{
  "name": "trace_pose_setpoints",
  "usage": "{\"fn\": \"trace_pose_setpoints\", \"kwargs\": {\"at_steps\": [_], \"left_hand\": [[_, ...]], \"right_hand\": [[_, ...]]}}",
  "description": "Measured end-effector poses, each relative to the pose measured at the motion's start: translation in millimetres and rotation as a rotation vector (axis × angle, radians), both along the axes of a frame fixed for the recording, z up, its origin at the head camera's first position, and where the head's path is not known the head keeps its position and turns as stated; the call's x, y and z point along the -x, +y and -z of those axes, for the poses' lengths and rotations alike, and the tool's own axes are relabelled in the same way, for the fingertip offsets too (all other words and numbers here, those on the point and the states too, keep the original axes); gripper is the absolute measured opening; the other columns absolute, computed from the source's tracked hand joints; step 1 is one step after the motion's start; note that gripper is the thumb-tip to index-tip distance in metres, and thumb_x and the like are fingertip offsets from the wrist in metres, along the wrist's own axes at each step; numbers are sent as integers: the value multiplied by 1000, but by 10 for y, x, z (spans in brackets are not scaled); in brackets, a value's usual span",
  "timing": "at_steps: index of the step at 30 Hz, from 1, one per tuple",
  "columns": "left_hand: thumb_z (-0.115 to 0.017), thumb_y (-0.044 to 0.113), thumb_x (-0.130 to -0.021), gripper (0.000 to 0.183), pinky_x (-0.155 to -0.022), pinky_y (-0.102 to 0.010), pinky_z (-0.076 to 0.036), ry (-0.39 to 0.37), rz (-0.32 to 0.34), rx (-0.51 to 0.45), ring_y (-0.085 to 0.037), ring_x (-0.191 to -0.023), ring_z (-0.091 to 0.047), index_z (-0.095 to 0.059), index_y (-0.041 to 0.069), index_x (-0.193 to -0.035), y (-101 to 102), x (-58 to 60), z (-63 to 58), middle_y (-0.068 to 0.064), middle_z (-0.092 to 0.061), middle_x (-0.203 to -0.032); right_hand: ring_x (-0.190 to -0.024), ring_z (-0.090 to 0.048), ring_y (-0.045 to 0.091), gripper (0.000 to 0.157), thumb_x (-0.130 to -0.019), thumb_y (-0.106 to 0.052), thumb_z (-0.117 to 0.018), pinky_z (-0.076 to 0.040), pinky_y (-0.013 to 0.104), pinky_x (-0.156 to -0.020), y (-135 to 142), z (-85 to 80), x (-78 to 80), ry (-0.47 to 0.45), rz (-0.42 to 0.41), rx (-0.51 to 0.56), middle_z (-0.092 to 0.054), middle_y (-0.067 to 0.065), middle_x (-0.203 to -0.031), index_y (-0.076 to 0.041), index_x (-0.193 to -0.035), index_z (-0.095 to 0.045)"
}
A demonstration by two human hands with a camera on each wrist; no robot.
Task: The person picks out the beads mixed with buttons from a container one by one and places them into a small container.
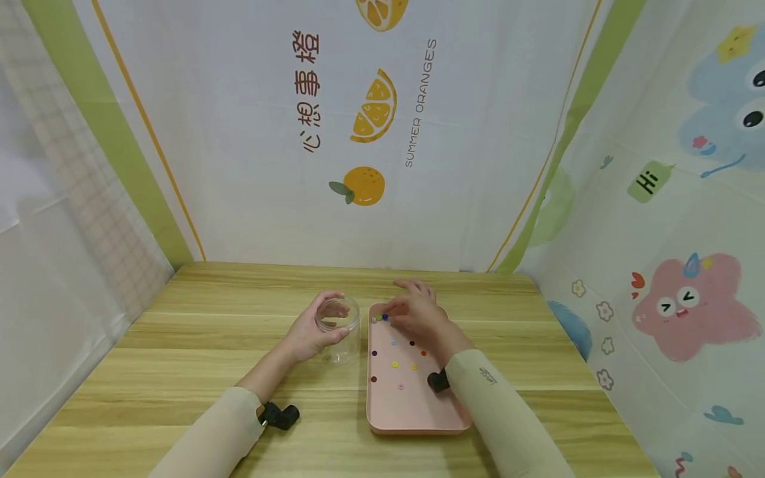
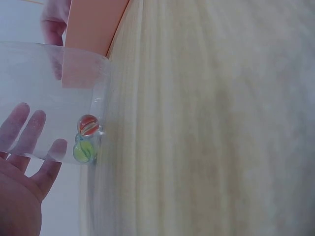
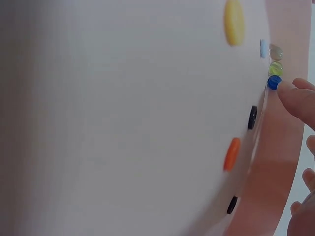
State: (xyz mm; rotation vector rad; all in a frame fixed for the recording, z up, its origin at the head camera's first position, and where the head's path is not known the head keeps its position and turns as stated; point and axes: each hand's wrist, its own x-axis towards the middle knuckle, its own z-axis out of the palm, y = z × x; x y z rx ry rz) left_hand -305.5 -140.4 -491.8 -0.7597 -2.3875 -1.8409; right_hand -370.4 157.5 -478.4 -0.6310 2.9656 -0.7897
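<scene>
1. The clear jar (image 1: 350, 344) is gripped by the left hand (image 1: 309, 334); marbles (image 2: 88, 126) are seen at its bottom.
2. The right hand (image 1: 420, 316) is held with loosely open fingers, one fingertip placed right at a blue marble (image 3: 273, 82).
3. That marble is contained in the pink tray (image 1: 418, 413) beneath the right hand; buttons (image 1: 395, 364) are scattered left of its wrist.

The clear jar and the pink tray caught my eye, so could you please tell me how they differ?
The jar is colourless and see-through, while the tray is pink and opaque. The jar is round and taller than the tray, which is a shallow, rounded rectangle. The left hand grips the jar, whereas the tray rests on the table. Both are open-topped and contain glass marbles.
</scene>
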Motion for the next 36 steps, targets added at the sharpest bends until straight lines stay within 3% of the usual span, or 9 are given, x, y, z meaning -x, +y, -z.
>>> {"fn": "trace_pose_setpoints", "kwargs": {"at_steps": [15,18,23,26,30,36], "left_hand": [[-80,7,-97,69,-101,-41,-58,-24,-4,7,-54,-133,-61,-45,6,-156,-4,-10,-13,-34,-62,-143],[-80,7,-97,69,-101,-43,-58,-27,-5,9,-54,-133,-61,-45,6,-156,-3,-10,-13,-35,-62,-144],[-80,7,-97,69,-109,-63,-53,-10,-4,7,-49,-134,-63,-45,5,-156,1,-8,-8,-35,-62,-143],[-80,7,-97,68,-110,-67,-51,-6,-3,4,-47,-133,-63,-45,4,-155,2,-9,-6,-34,-63,-142],[-80,7,-96,68,-109,-63,-53,-6,-6,6,-47,-133,-64,-45,5,-155,0,-10,-6,-33,-64,-142],[-80,6,-96,69,-103,-45,-58,-18,-5,6,-50,-133,-63,-45,6,-155,-7,1,-1,-31,-64,-142]], "right_hand": [[-165,-19,37,17,-99,-27,-85,-23,72,-128,4,28,28,-3,17,-24,-37,-3,-178,-36,-113,-86],[-165,-19,36,17,-99,-29,-84,-23,71,-128,-2,23,33,-5,13,-51,-36,-4,-178,-36,-114,-86],[-165,-20,35,16,-100,-30,-83,-23,69,-129,-10,18,29,-9,1,-70,-37,-4,-178,-36,-115,-86],[-165,-20,35,17,-100,-32,-83,-24,70,-128,-11,25,32,-14,5,-77,-37,-6,-177,-37,-116,-86],[-164,-21,36,18,-100,-30,-83,-22,70,-128,-16,36,49,-2,-16,-83,-38,-1,-178,-36,-117,-86],[-164,-21,38,17,-100,-30,-83,-20,70,-129,-31,35,56,-23,-25,-64,-38,3,-178,-35,-117,-86]]}}
